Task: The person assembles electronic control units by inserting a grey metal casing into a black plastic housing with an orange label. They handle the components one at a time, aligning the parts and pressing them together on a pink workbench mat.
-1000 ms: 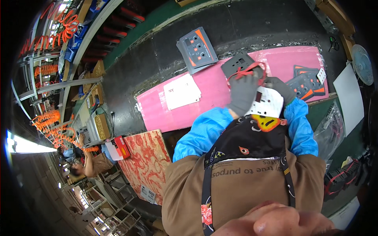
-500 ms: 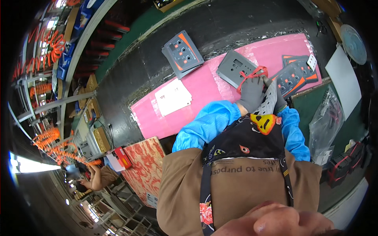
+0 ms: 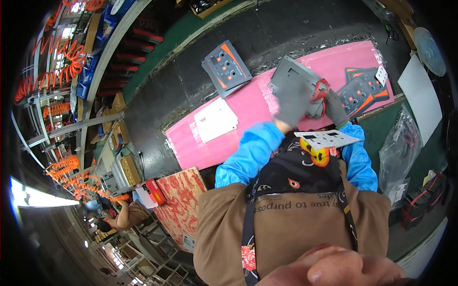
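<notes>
A grey panel (image 3: 287,69) with cut-outs lies on the pink mat, its lower right end rising toward me. My right hand (image 3: 336,110), in a grey glove, grips that panel's right edge. A red strip (image 3: 320,91) loops up beside its fingers. Over the panel's middle is my left hand (image 3: 292,104), also gloved, smeared by motion so its fingers do not show. Below both hands, a white sheet with black holes (image 3: 330,138) rests against my apron. To the right are several printed grey-and-orange panels (image 3: 360,94), overlapping, with a small white piece (image 3: 381,75) on them.
Another stack of grey-and-orange panels (image 3: 227,68) sits left on the black bench. White sheets (image 3: 215,120) lie on the pink mat (image 3: 183,145). A clear plastic bag (image 3: 398,143) and a white board (image 3: 421,97) are at right. A person (image 3: 126,217) works far left.
The white sheet has left my hands and lies flatter, lower by my apron. My left hand moved up and left over the panel; the right hand is now at its edge.
</notes>
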`<action>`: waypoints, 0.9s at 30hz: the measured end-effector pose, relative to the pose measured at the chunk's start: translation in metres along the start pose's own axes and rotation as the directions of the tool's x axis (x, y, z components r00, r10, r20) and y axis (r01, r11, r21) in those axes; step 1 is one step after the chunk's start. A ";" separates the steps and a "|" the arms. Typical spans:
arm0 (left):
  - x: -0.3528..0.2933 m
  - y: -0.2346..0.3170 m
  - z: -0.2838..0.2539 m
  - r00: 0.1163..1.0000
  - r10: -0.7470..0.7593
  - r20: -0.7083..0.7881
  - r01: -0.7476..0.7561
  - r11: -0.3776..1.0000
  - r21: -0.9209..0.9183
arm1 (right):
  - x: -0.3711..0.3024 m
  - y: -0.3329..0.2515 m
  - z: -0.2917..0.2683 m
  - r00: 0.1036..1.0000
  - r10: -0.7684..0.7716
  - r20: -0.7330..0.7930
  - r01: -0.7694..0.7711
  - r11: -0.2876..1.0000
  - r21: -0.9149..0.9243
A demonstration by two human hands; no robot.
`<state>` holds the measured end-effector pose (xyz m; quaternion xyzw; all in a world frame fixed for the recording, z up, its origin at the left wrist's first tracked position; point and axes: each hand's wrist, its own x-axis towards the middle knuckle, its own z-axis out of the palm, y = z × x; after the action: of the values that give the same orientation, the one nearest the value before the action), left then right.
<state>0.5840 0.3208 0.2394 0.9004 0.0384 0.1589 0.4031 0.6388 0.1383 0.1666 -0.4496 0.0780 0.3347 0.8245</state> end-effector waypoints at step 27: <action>-0.087 -0.111 -0.011 0.486 -0.874 0.035 0.723 0.378 -0.578 | 0.108 -0.142 -0.050 0.920 -0.281 -0.271 -0.089 0.524 -0.847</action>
<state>0.5052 0.3863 0.1422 0.5871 0.4838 0.0694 0.6454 0.8187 0.0983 0.1892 -0.8509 0.0366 0.1904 0.4882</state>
